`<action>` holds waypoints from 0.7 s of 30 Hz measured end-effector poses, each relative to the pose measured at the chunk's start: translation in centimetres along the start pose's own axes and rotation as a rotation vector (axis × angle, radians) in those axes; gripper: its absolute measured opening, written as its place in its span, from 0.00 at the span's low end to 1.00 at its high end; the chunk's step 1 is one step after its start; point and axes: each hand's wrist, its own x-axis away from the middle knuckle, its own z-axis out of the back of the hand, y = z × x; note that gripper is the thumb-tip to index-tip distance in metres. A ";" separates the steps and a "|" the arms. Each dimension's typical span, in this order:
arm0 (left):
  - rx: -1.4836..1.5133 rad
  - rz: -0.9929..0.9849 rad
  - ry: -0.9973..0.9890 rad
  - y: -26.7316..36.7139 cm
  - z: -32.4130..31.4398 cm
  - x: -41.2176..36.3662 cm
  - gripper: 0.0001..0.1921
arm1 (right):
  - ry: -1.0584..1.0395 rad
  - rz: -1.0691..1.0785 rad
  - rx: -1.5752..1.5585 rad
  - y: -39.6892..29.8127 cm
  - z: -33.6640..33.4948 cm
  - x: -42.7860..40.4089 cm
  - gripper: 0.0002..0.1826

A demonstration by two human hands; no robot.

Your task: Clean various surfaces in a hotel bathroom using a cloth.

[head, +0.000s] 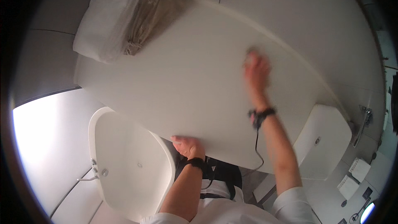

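A wide pale countertop (186, 77) spreads out before me. My right hand (257, 70) reaches over its right part, blurred; something small and dark, too blurred to name, shows at its fingertips, so its hold is unclear. My left hand (188, 146) rests at the counter's near edge, its fingers pointing left beside the bathtub, and appears to hold nothing. Both wrists wear dark bands, and a thin cable hangs from each. Folded white towels (107, 21) lie at the counter's far left, with a brown drawstring bag (152, 15) lying against them.
A white bathtub (130, 165) with a wall-side tap (88, 179) stands at the lower left. On the right are a white washbasin (317, 146), a metal faucet (362, 127) and small white towels (348, 186) farther down. A tiled wall (289, 9) runs behind the counter.
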 end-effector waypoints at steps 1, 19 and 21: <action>0.022 0.072 0.046 0.5 0.2 -0.3 0.38 | -0.146 0.080 -0.164 -3.4 0.4 3.6 0.19; 0.055 -0.151 0.136 -3.0 -0.5 -2.5 0.32 | -0.069 -0.017 -0.120 -5.6 0.3 -9.2 0.23; 0.114 -0.035 0.145 -1.8 0.2 -1.9 0.33 | -0.066 -0.079 -0.042 -6.3 -0.6 -9.7 0.24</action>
